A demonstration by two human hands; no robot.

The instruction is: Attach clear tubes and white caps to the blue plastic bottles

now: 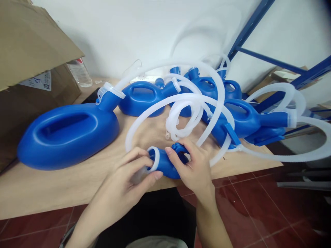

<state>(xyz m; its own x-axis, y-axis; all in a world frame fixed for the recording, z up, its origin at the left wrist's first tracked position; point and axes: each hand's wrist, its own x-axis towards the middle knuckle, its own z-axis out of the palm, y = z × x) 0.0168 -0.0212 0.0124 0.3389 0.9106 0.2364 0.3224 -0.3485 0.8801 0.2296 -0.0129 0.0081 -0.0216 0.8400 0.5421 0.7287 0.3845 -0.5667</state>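
A short blue fitting (167, 166) with a white ring round its mouth is between my hands at the table's front edge. My left hand (137, 168) is closed round the ring, fingertips inside the opening and thumb below it. My right hand (190, 163) grips the fitting's right side, with thumb and fingers at a small blue part on top. Just behind lies a coiled translucent tube (181, 120). To the left rests a large blue bottle (69, 134) on its side, its neck pointing up and right with a white collar.
Several more blue bottles (141, 98) with tubes stand or lie along the back and right of the wooden table (31, 193). A cardboard box (33, 44) and clear plastic bottle (80, 73) are at left. A blue metal frame (271, 62) rises at right.
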